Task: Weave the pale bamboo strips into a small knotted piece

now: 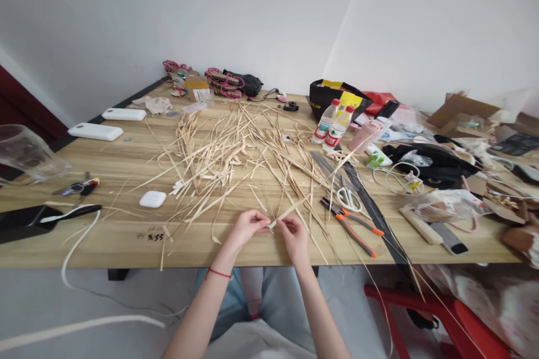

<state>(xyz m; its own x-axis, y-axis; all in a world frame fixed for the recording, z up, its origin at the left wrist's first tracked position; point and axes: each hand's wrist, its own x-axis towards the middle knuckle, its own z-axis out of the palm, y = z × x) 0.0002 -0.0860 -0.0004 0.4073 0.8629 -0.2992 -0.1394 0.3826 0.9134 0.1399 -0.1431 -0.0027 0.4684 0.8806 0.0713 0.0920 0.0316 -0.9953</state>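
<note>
A thin straw strip [290,211] is being pinched between both hands at the near table edge.

The strip's lower end is being gripped by the left hand [248,226] and the right hand [296,235], fingertips closed on it and almost touching. Its long axis is running up toward 2 o'clock from the grip, over the wooden table [126,162]. The straw pile [227,151] is lying at 12 o'clock, the pliers [351,225] at 3 o'clock, nearer the right hand.
</note>
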